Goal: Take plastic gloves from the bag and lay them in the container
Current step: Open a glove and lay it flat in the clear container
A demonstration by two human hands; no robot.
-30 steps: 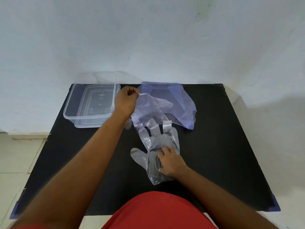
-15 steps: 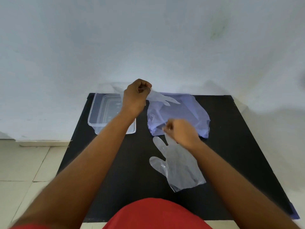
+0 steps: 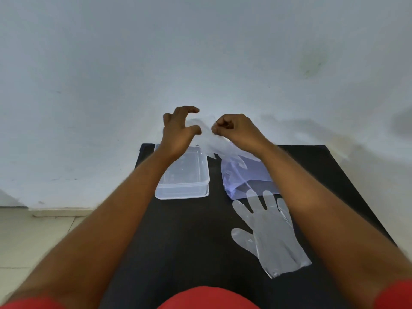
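Observation:
A clear plastic glove (image 3: 217,144) hangs in the air between my hands, above the table's far edge. My right hand (image 3: 236,130) pinches its upper edge with closed fingers. My left hand (image 3: 179,128) is beside it with fingers spread and curled, touching the film near its thumb. A second clear glove (image 3: 269,233) lies flat on the black table (image 3: 189,241), fingers pointing away from me. The pale purple bag (image 3: 247,177) lies behind it. The empty clear container (image 3: 184,188) stands at the table's far left, below my left hand.
A white wall rises right behind the table. Tiled floor shows to the left of the table. My red shirt fills the bottom edge of the view.
My right hand rose from the flat glove to the lifted glove and pinched it. My left hand opened its fist. Both hands are higher and closer together.

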